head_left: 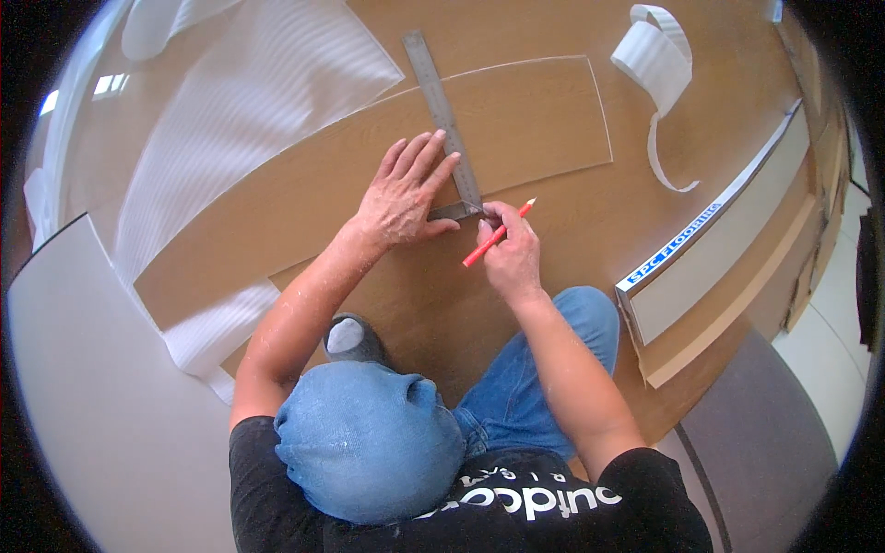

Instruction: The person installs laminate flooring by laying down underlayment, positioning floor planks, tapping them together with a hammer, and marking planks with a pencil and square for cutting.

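Observation:
A metal try square point(426, 69) lies across a long panel with thin pale edges point(535, 115), whose face shows the same brown as the surface around it. My left hand point(398, 205) rests with fingers stretched out and spread, fingertips against the square's blade and thumb by its short arm. Close to the square's inner corner is my right hand point(513, 258), closed around a red pencil point(477, 253). The pencil slants with its pointed end up and to the right, off the panel. My right fingertips meet near the corner of the square, where small details are hidden.
White foam sheeting point(267, 92) spreads beyond and under the panel at the left. A curled white strip point(656, 64) lies at the far right. An open carton of planks point(691, 267) stands to the right. A pale grey board point(92, 387) lies left, near my bent legs.

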Motion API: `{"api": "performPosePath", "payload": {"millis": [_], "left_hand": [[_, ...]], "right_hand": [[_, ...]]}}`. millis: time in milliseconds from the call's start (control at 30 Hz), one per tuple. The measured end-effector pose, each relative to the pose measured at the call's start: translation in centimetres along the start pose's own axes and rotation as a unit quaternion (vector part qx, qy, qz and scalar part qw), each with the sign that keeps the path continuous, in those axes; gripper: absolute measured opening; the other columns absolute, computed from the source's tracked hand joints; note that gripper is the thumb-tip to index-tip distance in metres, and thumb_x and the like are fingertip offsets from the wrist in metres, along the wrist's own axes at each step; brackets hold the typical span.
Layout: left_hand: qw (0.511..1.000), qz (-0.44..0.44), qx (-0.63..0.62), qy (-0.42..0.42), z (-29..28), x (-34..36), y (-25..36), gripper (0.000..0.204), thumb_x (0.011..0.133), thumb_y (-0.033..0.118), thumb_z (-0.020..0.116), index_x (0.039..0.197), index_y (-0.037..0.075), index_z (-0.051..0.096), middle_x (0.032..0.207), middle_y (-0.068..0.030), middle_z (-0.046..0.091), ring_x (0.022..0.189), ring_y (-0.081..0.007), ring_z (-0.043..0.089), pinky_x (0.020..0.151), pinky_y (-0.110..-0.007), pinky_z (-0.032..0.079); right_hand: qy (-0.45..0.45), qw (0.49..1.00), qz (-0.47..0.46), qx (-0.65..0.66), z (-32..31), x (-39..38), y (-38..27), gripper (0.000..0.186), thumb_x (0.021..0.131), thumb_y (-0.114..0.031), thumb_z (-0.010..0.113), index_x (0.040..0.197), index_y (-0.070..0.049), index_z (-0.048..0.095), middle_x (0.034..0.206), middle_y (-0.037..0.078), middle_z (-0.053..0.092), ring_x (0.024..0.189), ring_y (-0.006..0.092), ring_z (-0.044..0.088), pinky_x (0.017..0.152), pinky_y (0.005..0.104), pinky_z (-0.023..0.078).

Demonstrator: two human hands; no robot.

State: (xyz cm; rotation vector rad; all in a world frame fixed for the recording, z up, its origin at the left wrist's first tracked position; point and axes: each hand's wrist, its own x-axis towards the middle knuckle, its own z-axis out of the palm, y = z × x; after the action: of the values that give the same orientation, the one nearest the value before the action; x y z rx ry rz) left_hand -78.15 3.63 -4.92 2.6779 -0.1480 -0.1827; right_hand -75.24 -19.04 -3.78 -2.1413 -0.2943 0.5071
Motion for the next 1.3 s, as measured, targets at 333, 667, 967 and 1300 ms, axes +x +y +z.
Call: {"api": "performPosePath", "payload": {"millis": [333, 667, 967, 1300], "left_hand": [[0.999, 0.016, 0.047, -0.021, 1.1, -0.2, -0.7, 0.100, 0.081, 0.074, 0.067, 0.158, 0.016, 0.042, 0.170, -0.0121, 0.027, 0.158, -0.0289, 0.021, 0.128, -0.048, 0.011], [0.998, 0.017, 0.056, -0.015, 1.3, -0.3, -0.9, 0.101, 0.079, 0.075, 0.066, 0.158, 0.017, 0.042, 0.170, -0.0110, 0.028, 0.158, -0.0274, 0.021, 0.128, -0.048, 0.010], [0.998, 0.011, 0.054, -0.021, 1.2, -0.3, -0.6, 0.100, 0.080, 0.073, 0.067, 0.158, 0.015, 0.041, 0.170, -0.0085, 0.029, 0.158, -0.0276, 0.021, 0.128, -0.049, 0.009], [0.999, 0.007, 0.045, -0.011, 1.3, -0.3, -0.4, 0.099, 0.080, 0.071, 0.069, 0.158, 0.016, 0.042, 0.170, -0.0077, 0.029, 0.158, -0.0267, 0.021, 0.129, -0.048, 0.009]], "right_hand": [[0.010, 0.999, 0.019, 0.038, 0.3, -0.2, 0.3, 0.024, 0.091, -0.004, 0.068, 0.115, -0.002, 0.066, 0.098, 0.020, 0.070, 0.091, 0.0366, 0.070, 0.081, 0.0442, 0.056], [0.008, 0.999, 0.021, 0.036, 0.3, -0.1, 0.4, 0.024, 0.091, -0.006, 0.067, 0.115, -0.003, 0.066, 0.098, 0.019, 0.071, 0.091, 0.0353, 0.070, 0.082, 0.0442, 0.056], [0.000, 0.998, 0.033, 0.048, 0.4, -0.1, 0.6, 0.024, 0.092, -0.006, 0.067, 0.115, -0.003, 0.065, 0.099, 0.019, 0.071, 0.092, 0.0359, 0.070, 0.083, 0.0448, 0.056], [0.008, 0.999, 0.026, 0.028, 0.3, -0.1, 0.6, 0.023, 0.091, -0.006, 0.067, 0.114, -0.003, 0.065, 0.099, 0.018, 0.071, 0.093, 0.0361, 0.070, 0.083, 0.0444, 0.055]]}}
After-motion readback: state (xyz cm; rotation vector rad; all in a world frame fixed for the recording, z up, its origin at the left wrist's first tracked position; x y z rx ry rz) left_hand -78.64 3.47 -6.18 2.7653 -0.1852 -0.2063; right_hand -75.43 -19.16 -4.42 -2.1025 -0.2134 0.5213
